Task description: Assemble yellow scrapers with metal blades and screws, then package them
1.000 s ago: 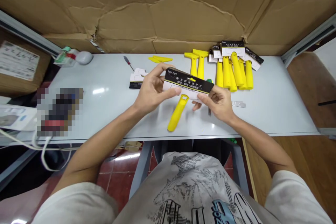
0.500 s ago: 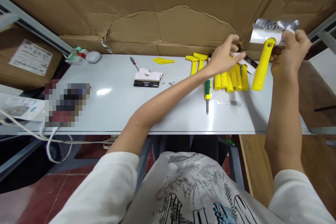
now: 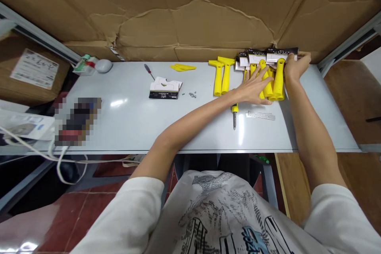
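Observation:
My right hand (image 3: pixel 297 65) pinches the carded head of a yellow-handled scraper (image 3: pixel 279 83) at the right end of a row. A black-and-white card (image 3: pixel 282 54) covers that head. Spread flat over the neighbouring yellow scrapers (image 3: pixel 262 67) is my left hand (image 3: pixel 251 89), fingers apart; it partly hides them. Left of the row lie two yellow scrapers (image 3: pixel 226 75) with no card. Below my left hand, a screwdriver (image 3: pixel 235 117) shows its shaft and yellow collar, its handle mostly covered. Thin metal blades (image 3: pixel 261 116) lie close by.
Small screws (image 3: pixel 193 95) lie mid-table beside a folded card (image 3: pixel 164 89). A small screwdriver (image 3: pixel 149 71) and yellow plastic pieces (image 3: pixel 183 67) sit farther back. A mouse (image 3: pixel 103 66) and pixelated object (image 3: pixel 79 122) are at left. A cardboard wall (image 3: pixel 190 24) bounds the table's back.
My right hand has brought the raised scraper down and left onto the row's right end. My left hand has lowered from above the row onto the handles, fingers spread.

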### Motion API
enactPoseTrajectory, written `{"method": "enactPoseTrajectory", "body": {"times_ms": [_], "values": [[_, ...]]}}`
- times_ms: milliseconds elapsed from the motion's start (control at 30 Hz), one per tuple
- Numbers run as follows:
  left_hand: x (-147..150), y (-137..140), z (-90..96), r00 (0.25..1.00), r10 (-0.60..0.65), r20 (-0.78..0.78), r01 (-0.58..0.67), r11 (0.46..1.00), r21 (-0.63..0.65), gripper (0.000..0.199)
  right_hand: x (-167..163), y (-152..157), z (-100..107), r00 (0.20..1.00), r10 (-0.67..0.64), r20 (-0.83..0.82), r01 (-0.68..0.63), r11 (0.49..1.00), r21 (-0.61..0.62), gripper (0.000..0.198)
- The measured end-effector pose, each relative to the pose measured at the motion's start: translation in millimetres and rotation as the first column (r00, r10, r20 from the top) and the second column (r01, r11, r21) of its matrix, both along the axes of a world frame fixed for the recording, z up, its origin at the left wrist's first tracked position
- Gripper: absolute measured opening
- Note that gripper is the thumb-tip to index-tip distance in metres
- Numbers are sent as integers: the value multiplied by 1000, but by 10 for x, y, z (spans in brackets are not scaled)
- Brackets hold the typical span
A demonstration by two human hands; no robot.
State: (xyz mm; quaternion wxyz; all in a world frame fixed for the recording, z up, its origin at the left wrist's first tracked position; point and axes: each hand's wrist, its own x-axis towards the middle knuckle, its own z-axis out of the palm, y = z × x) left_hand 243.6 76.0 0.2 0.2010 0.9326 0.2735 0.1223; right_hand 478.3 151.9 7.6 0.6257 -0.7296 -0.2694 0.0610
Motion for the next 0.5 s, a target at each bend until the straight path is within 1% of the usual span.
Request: {"method": "enactPoseTrajectory", "body": {"times_ms": [67,100,167,200,267,333,400,467,500], "values": [[-28,22,-44,1000,-5,14,5,1000,-2,118,-79,-24,36,998,-66,14,67,995,-80,17],[-32,28,-63,1000,5,20,-5,1000,-3,121,-126,-44,55,996,-80,32,83,990,-110,20],[-10,26,-97,999,31,39,-32,999,10,128,-221,-88,92,994,-80,78,91,984,-156,48],[15,21,-114,998,39,50,-41,999,31,132,-264,-107,109,992,-66,103,84,981,-176,58],[87,6,-150,997,38,68,-45,994,95,136,-333,-132,137,989,-17,148,50,972,-228,63],[170,-5,-193,997,23,76,-35,986,164,131,-363,-155,152,982,51,182,4,958,-288,61],[246,-7,-239,996,14,89,-31,980,196,122,-347,-212,152,965,152,211,-72,936,-346,49],[297,-8,-276,995,34,93,-52,980,194,113,-283,-334,140,922,288,259,-174,905,-387,24],[310,-10,-288,995,54,87,-69,980,188,108,-238,-419,131,887,357,293,-223,887,-404,15]]}}
